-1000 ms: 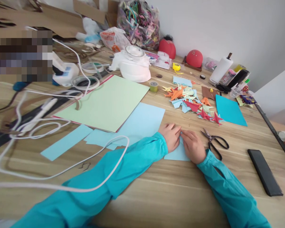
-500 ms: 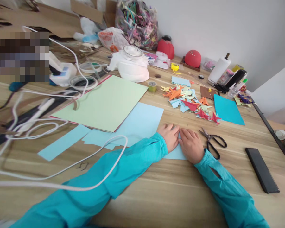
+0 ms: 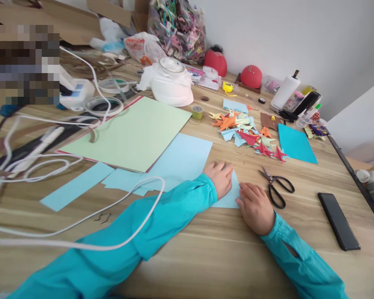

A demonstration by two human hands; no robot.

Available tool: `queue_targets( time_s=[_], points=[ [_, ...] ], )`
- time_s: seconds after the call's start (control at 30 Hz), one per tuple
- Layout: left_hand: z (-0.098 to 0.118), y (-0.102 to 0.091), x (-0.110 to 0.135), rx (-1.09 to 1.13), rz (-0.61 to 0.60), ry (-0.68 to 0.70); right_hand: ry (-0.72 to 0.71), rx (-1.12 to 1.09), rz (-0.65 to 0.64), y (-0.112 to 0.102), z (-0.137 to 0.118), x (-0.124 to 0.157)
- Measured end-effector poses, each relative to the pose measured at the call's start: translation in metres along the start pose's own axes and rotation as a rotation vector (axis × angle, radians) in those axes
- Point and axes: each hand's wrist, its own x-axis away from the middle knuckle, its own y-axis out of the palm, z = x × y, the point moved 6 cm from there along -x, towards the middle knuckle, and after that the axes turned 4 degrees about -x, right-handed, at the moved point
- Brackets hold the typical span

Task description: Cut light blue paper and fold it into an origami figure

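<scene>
A small piece of light blue paper (image 3: 230, 201) lies on the table in front of me, its right edge slanting down from a point at the top. My left hand (image 3: 220, 177) rests flat on its upper left part, covering some of it. Along the slanting right edge sits my right hand (image 3: 256, 207), palm down with fingers extended, the fingertips touching the paper's edge. Just right of that hand lie black-handled scissors (image 3: 276, 182), blades slightly apart.
Larger light blue sheets (image 3: 183, 158) and a pale green sheet stack (image 3: 131, 133) lie to the left. Folded paper cranes (image 3: 249, 133) in several colours form a pile behind. A phone (image 3: 338, 222) lies right. A white cable (image 3: 157, 207) crosses over my left sleeve.
My right hand has slid down and slightly right along the paper's edge, away from my left hand, uncovering more paper. The left hand stays on the paper. The view has shifted slightly.
</scene>
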Motion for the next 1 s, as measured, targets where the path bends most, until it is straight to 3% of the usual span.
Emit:
queue_targets(
  time_s=[0.2, 0.37, 0.6, 1.0],
  points=[
    [0.000, 0.001, 0.000, 0.018, 0.012, 0.000, 0.040, -0.089, 0.018, -0.011, -0.003, 0.017],
    [-0.001, 0.001, 0.000, 0.039, 0.032, -0.010, 0.090, -0.187, 0.039, -0.018, 0.012, 0.013],
    [-0.001, -0.003, 0.001, 0.050, 0.072, -0.009, 0.160, 0.036, -0.112, 0.011, 0.020, -0.011],
    [0.001, 0.004, -0.001, 0.020, 0.107, -0.011, 0.154, 0.136, -0.094, 0.018, 0.018, -0.043]
  ],
)
